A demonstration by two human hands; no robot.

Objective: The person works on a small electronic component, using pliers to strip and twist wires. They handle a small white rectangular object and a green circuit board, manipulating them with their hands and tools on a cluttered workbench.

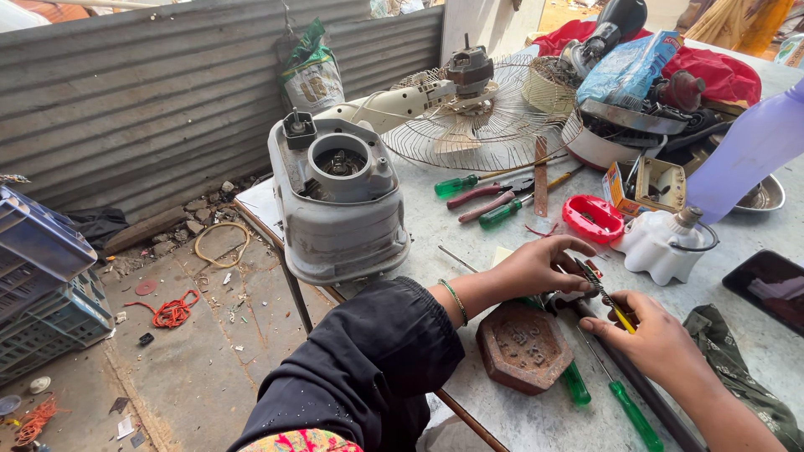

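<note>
Corrugated metal sheeting [167, 100] forms the wall behind a pale stone table [502, 410], which carries everything else shown. Largest on the table is a grey appliance housing [339, 209] with its top open, standing at the left edge. Behind it lies a wire fan guard [494, 134] with the motor still attached. A rusty six-sided weight [523, 346] sits near the front edge, just beside the hands.

The left hand [540, 266], reaching from a black sleeve [368, 360], lies bent over a small dark part [559, 301] on the table top. Whether it clamps that part or only steadies it cannot be told. The right hand [657, 339] is closed in a pinch on a yellow tool [620, 318], a thin one whose tip points toward a short coiled spring [596, 285] between the two hands.

Two green screwdrivers [624, 402] lie under and beside the right wrist. A red lid [593, 218] and pliers [486, 197] rest farther back, well apart from the work.

As a judgement, the step in hand is fine work on the spring and the dark part. It calls for a firm hold by the left hand and a light, exact touch with the tool tip, since the spring is small and could slip.
</note>
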